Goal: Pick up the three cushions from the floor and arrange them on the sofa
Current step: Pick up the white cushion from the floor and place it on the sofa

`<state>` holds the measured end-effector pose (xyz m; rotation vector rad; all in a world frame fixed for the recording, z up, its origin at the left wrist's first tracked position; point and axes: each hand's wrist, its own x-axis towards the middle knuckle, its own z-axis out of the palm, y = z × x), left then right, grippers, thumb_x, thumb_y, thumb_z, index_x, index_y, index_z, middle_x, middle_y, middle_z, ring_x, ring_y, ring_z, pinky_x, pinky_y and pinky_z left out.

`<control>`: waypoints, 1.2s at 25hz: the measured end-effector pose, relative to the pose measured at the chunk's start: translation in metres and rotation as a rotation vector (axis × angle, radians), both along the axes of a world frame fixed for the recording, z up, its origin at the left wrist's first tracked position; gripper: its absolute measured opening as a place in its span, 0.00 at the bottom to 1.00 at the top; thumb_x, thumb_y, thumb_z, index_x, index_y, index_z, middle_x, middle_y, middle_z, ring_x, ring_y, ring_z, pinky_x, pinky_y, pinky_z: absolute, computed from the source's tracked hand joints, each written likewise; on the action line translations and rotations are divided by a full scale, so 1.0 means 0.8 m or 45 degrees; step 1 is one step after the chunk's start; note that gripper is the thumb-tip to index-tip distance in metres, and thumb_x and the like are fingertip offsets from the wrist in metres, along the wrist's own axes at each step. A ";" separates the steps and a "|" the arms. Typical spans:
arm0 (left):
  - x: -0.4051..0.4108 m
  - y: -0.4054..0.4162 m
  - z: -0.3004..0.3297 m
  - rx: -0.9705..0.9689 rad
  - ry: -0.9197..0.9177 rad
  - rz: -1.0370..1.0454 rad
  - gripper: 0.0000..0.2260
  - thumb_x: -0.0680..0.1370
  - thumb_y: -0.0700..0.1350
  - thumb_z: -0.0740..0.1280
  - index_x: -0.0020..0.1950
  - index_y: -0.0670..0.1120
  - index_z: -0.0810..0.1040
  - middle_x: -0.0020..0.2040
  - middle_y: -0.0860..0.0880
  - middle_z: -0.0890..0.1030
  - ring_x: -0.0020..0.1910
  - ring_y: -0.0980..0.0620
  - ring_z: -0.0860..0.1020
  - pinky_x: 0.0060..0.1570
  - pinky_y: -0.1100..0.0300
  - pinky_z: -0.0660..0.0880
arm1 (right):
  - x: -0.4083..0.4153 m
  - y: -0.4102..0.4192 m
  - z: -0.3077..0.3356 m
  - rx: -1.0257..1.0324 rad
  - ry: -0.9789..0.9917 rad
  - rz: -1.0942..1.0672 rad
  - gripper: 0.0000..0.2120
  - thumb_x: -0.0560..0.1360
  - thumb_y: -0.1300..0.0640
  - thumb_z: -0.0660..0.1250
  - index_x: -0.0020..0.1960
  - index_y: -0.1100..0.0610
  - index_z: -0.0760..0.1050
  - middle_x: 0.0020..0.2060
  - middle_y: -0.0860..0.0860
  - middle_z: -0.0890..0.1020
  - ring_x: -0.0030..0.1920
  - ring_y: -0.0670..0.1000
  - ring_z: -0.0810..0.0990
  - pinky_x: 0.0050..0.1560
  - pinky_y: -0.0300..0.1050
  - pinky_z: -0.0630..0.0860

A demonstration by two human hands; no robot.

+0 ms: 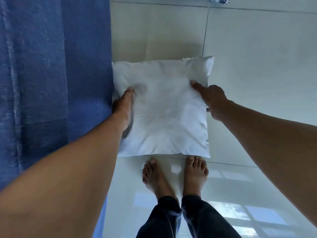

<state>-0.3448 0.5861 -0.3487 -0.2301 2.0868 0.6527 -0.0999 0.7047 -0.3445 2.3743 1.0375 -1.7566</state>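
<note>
A white square cushion [164, 110] is in the middle of the view, above the tiled floor and in front of my bare feet. My left hand [124, 107] grips its left edge, thumb on top. My right hand [212, 100] grips its right edge, thumb pressed into the fabric. The blue sofa [51, 66] fills the left side, and the cushion's left edge touches or overlaps it. Just behind the cushion's far edge a thin cream strip of something [191, 57] peeks out; I cannot tell what it is.
Glossy pale floor tiles [257, 57] spread to the right and ahead. A blue-and-white patterned cloth [217, 0] shows at the top edge. My bare feet [175, 176] stand close below the cushion, beside the sofa front.
</note>
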 end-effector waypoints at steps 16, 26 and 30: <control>0.059 0.019 0.366 0.306 -0.222 0.036 0.14 0.74 0.59 0.75 0.56 0.57 0.80 0.63 0.53 0.84 0.64 0.45 0.80 0.61 0.41 0.77 | 0.067 0.028 0.370 0.349 0.248 -0.191 0.18 0.68 0.41 0.79 0.47 0.53 0.84 0.41 0.50 0.85 0.38 0.51 0.83 0.47 0.55 0.85; 0.018 -0.029 0.663 0.602 -0.079 -0.047 0.19 0.73 0.53 0.77 0.61 0.51 0.79 0.61 0.48 0.86 0.62 0.41 0.83 0.65 0.42 0.80 | 0.049 0.000 0.661 0.509 0.478 -0.104 0.11 0.72 0.47 0.78 0.51 0.51 0.84 0.48 0.47 0.88 0.50 0.50 0.87 0.49 0.45 0.83; -0.006 -0.056 0.742 0.690 -0.028 -0.078 0.21 0.71 0.53 0.78 0.60 0.47 0.81 0.58 0.44 0.88 0.53 0.40 0.84 0.51 0.46 0.76 | 0.034 -0.014 0.735 0.571 0.563 -0.041 0.14 0.73 0.49 0.77 0.57 0.53 0.84 0.49 0.46 0.88 0.47 0.46 0.87 0.47 0.42 0.82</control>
